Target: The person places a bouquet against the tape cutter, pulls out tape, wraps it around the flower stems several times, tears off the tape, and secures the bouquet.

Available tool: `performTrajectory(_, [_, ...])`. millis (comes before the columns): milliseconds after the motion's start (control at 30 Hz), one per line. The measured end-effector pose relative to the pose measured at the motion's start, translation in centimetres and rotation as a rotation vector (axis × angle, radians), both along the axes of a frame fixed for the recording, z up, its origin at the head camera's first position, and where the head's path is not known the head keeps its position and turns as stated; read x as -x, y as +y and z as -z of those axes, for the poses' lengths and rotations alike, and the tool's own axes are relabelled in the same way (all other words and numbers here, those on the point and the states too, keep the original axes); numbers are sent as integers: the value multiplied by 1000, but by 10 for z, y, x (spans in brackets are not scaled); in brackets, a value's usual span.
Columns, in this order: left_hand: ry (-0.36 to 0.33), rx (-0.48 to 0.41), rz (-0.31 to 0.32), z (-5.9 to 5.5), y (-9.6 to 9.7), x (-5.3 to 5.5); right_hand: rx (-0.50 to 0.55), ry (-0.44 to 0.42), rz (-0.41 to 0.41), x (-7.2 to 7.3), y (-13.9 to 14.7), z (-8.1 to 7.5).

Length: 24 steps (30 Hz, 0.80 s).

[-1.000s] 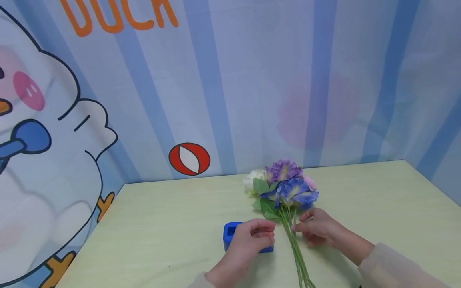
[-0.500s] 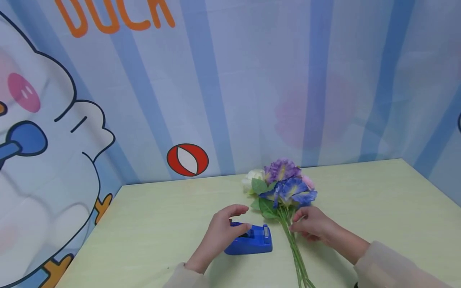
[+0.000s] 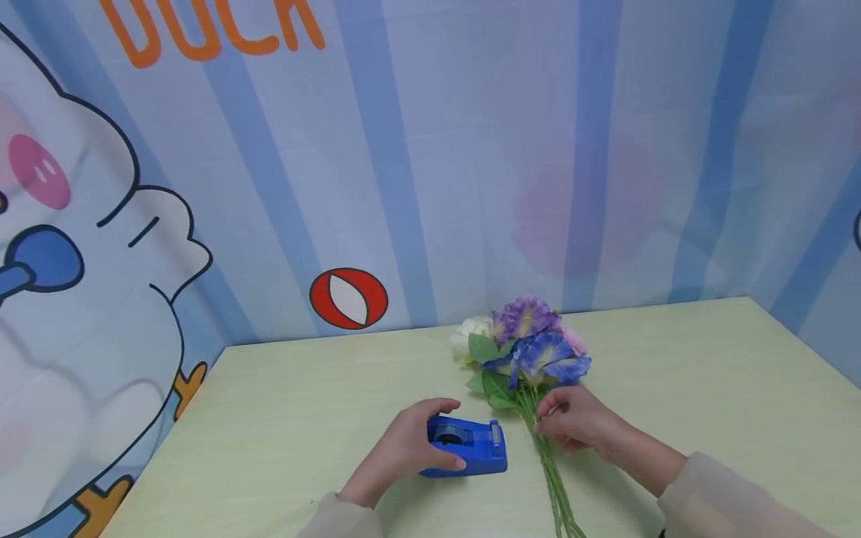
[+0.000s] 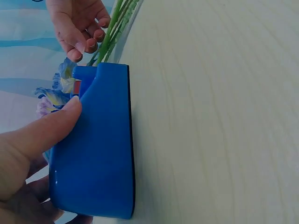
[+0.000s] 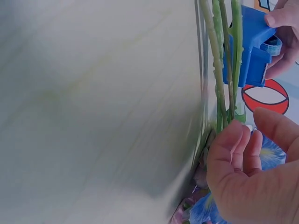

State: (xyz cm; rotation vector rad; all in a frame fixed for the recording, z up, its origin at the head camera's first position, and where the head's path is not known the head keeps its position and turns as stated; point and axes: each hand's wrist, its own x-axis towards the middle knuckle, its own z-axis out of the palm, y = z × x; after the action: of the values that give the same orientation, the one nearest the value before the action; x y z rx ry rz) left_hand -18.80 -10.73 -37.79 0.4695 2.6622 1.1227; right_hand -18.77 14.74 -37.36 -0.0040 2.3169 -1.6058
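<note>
A blue tape dispenser (image 3: 474,448) with a tape roll stands on the table, left of the flower stems. My left hand (image 3: 403,444) holds it from the left, its thumb along the near side, as the left wrist view also shows. A bunch of artificial flowers (image 3: 541,359) lies with blue, purple, white and pink heads towards the back and green stems (image 3: 548,471) towards me. My right hand (image 3: 581,418) is at the right of the stems just below the blooms, fingers loosely curved. In the right wrist view, its thumb and index finger (image 5: 275,128) stand apart beside the stems.
The pale wooden table (image 3: 323,418) runs back to a blue striped backdrop (image 3: 457,149) with a printed duck and a red ball picture. Green leaves (image 3: 498,385) stick out left of the stems.
My left hand first drew back left from above the dispenser, then lowered its thumb and fingers to either side of it. My right hand stays by the stems, shifting only slightly left.
</note>
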Motion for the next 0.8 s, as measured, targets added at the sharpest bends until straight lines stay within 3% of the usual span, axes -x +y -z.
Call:
performTrajectory(267, [-28,94,-14,-1,3,1,24,3,-45,0,-3,0])
performTrajectory(400, [-18,125,3,-4,4,2,42,58,-114,1,-6,-3])
performTrajectory(800, [-26,137,16,-6,4,4,-33,204,-273,7,-30,-16])
